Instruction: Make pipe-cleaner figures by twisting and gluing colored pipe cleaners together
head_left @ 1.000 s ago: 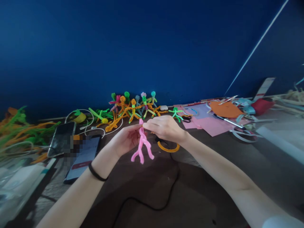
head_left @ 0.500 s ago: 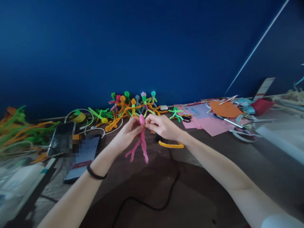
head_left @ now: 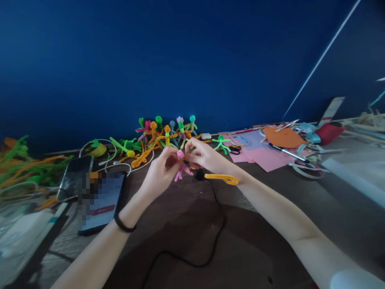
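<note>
Pink fuzzy figure pinched between two hands over the worktop

At the far left lies a loose tangle of orange and green fuzzy stems [head_left: 33,166], with a dark phone [head_left: 75,176] just beside it and a larger device with a lit screen [head_left: 105,218] nearer the person. Next comes the left hand [head_left: 159,172], a black band [head_left: 124,225] around its wrist; its grip is grasping the pink figure [head_left: 182,172] between thumb and fingers. The figure is in the middle, held above the worktop [head_left: 240,233], its head up and its legs down, in front of a cluster of small fuzzy figures [head_left: 167,138]. A trace of orange shows just under the head. The right hand [head_left: 204,154] is curled in from the other side, fingertips close to the head; whether its grip is grasping or released, I cannot tell. A yellow-orange stem [head_left: 221,177] shows by the right wrist, its far part hidden. Further right are a green figure [head_left: 221,143], then pink paper [head_left: 267,160] and orange paper [head_left: 284,137]. The step in hand looks like fine fingertip shaping near the figure's neck; the next move seems to call for a steady left hold and small, gentle right-hand turns
</note>
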### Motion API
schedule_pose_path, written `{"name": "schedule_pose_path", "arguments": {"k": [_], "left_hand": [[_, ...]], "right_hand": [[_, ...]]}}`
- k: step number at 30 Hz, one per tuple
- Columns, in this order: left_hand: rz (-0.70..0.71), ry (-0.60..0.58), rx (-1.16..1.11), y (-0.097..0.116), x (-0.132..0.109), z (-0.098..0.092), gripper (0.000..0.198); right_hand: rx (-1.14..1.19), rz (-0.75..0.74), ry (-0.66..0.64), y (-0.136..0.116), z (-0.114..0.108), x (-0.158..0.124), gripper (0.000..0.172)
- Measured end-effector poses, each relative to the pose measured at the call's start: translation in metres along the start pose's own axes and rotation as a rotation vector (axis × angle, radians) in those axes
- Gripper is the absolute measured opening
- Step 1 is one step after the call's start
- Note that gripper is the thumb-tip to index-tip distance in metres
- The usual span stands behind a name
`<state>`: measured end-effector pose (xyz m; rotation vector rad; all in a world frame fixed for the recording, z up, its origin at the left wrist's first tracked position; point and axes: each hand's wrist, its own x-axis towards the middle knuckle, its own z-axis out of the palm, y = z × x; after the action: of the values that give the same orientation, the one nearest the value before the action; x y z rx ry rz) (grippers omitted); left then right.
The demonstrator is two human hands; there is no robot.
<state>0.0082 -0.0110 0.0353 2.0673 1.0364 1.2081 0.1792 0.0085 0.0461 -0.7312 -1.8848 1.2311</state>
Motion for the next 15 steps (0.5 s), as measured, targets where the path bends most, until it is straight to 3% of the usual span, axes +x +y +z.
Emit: {"name": "schedule_pose_path", "arguments": {"k": [8, 12, 15], "left_hand": [[-0.453, -0.023, -0.637, 0.0064, 0.0045, -0.0014, 0.006], [-0.777, -0.172, -0.799, 0.0016, 0.0079, -0.0059, 0.027], [-0.849, -0.208, -0.900, 0.0029, 0.0083, -0.0060, 0.020]], "right_hand": [[-0.718, -0.270, 0.129, 0.0026, -0.0010, -0.0021, 0.015], [-1.038, -0.474, 0.114, 0.0055, -0.0003, -0.0031, 0.013], [-1.162, -0.586, 0.106, 0.0072, 0.0003, -0.0032, 0.015]]}}
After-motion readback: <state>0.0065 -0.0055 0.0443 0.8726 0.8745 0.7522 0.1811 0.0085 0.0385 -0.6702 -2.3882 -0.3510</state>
